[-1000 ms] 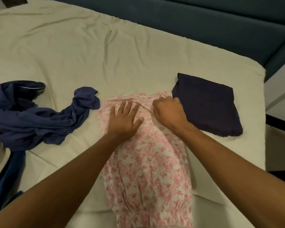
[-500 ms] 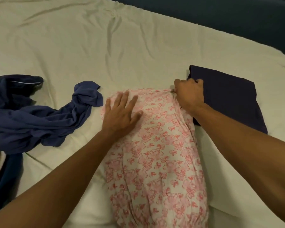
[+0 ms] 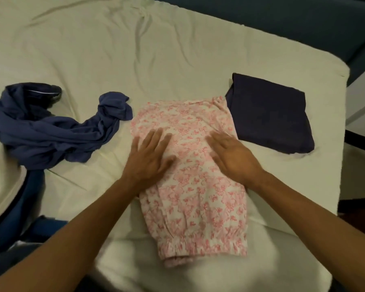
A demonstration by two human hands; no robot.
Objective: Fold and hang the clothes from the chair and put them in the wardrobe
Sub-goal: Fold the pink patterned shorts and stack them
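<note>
Both hands lie flat on the pink floral garment (image 3: 195, 186), fingers straight and spread, gripping nothing. The left hand (image 3: 149, 160) presses the garment's left part, its fingertips pointing to the far side; the right hand (image 3: 233, 157) presses the right part, its fingers angled toward the far left. A strip of patterned cloth shows between the two hands, which do not touch one another.

The pink floral garment is folded into a long narrow shape on the bed (image 3: 135, 55), running from the middle of the sheet toward the near edge, where its gathered hem shows. Just to its right, at the far corner, lies a folded dark navy garment (image 3: 270, 114), squared and flat; the two pieces meet or nearly meet there. To the left, a crumpled blue garment (image 3: 51, 131) sprawls unfolded, one twisted end reaching close to the floral piece's far left corner. The pale sheet is creased.
</note>
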